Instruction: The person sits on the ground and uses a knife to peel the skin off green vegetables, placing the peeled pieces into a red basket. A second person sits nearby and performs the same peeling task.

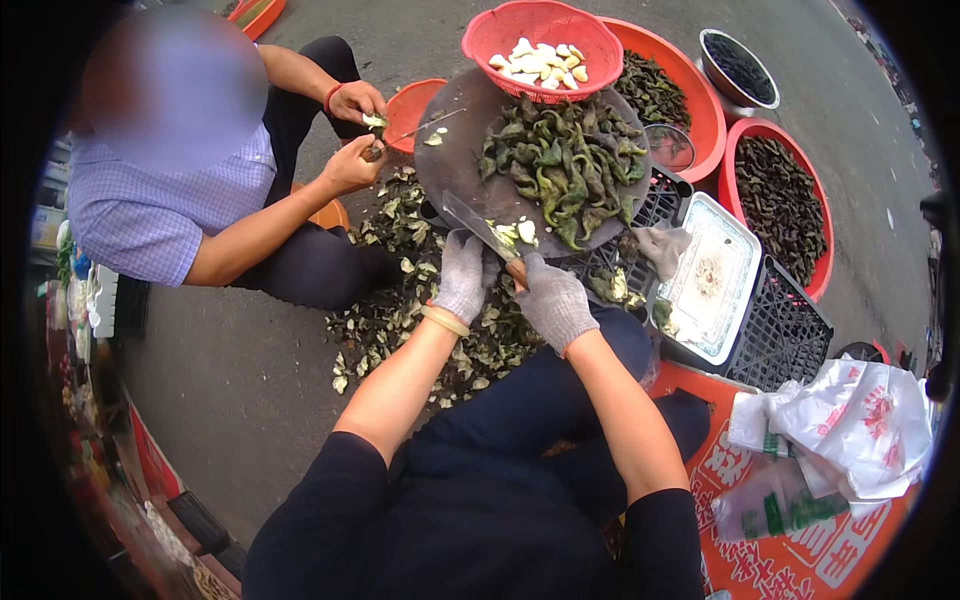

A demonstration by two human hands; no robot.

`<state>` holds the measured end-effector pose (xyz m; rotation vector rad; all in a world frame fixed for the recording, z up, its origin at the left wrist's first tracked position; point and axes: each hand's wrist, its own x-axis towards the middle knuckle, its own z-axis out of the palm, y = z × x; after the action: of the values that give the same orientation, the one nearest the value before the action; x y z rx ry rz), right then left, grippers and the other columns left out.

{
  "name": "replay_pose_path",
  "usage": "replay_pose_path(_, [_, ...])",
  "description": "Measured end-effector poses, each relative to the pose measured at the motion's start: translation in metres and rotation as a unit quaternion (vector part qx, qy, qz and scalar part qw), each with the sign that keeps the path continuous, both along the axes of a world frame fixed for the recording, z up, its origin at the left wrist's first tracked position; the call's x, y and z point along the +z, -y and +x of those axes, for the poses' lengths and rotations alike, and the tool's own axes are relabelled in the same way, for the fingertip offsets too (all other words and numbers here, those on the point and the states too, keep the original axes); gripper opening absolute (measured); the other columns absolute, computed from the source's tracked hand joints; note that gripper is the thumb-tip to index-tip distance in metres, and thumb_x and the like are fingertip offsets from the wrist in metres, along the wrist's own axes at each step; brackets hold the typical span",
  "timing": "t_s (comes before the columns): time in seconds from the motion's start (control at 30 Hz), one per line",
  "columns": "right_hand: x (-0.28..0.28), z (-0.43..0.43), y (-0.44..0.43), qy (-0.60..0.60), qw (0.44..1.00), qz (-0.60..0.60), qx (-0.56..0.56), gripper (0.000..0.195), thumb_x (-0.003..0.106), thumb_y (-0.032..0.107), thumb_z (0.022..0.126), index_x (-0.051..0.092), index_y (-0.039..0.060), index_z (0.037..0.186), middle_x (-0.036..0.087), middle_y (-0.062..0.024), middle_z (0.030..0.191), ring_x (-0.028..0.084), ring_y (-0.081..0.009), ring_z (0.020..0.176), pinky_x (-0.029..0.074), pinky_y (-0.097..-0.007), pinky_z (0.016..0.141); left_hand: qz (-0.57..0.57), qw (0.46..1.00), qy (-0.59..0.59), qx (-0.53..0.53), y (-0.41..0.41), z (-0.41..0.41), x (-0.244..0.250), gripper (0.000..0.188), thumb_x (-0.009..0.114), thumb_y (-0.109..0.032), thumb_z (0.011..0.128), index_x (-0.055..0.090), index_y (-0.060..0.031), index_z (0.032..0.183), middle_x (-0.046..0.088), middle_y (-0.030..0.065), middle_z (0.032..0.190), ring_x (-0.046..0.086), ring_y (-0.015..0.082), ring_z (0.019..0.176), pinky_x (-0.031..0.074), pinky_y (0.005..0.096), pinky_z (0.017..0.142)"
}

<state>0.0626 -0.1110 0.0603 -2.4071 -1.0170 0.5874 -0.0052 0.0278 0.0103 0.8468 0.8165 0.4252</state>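
Observation:
My right hand (pixel 556 294), in a grey knit glove, grips the wooden handle of a knife (pixel 478 226). The blade points up and left over the near edge of a dark round board (pixel 450 171). Beside the blade, on the board, lie pale peeled pieces (pixel 526 231). My left hand (pixel 463 276), gloved too, is just below the blade at the board's edge; whether it holds anything I cannot tell. A heap of dark green, horned water caltrops (pixel 570 161) covers the board's right part. A red plastic colander (pixel 480 39) with peeled white kernels (pixel 538 64) stands at the board's far edge.
At the left a seated co-worker (pixel 225 232) holds a knife and a partly peeled piece. Shell peelings (pixel 450 345) cover the ground below the board. Red tubs (pixel 825 225) of dark caltrops, a white tray (pixel 750 247), black crates (pixel 780 330) and plastic bags (pixel 862 427) are at the right.

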Motion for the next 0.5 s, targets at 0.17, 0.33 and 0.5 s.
replay_pose_path(0.17, [0.005, 0.015, -0.009, -0.058, 0.998, 0.001, -0.023, 0.032, 0.063, 0.023, 0.088, 0.057, -0.001, 0.107, 0.065, -0.0286, 0.089, 0.063, -0.0462, 0.089, 0.049, -0.0497, 0.076, 0.03, 0.997, -0.053, -0.041, -0.003, -0.007, -0.004, 0.019, 0.052, -0.018, 0.095, 0.047, -0.0066, 0.108, 0.055, 0.0045, 0.072, 0.053, 0.0133, 0.054, 0.04, 0.0254, 0.044])
replay_pose_path(0.33, [-0.019, 0.022, -0.002, -0.122, 0.985, 0.095, -0.081, 0.034, 0.065, 0.022, 0.088, 0.057, -0.0051, 0.106, 0.065, -0.0309, 0.096, 0.062, -0.0475, 0.095, 0.049, -0.0492, 0.079, 0.067, 0.997, -0.037, 0.013, 0.007, -0.015, 0.004, 0.031, 0.06, -0.021, 0.095, 0.045, -0.004, 0.117, 0.057, 0.007, 0.093, 0.058, 0.0126, 0.064, 0.046, 0.0243, 0.048])
replay_pose_path(0.5, [-0.013, 0.022, -0.002, -0.132, 0.983, 0.089, -0.086, 0.036, 0.065, 0.023, 0.088, 0.057, -0.0052, 0.109, 0.065, -0.031, 0.099, 0.061, -0.0475, 0.098, 0.049, -0.0485, 0.08, -0.07, 0.997, 0.005, -0.041, 0.022, -0.025, 0.001, 0.046, 0.059, -0.033, 0.097, 0.045, -0.0026, 0.128, 0.06, 0.0102, 0.108, 0.064, 0.0183, 0.081, 0.052, 0.0269, 0.056])
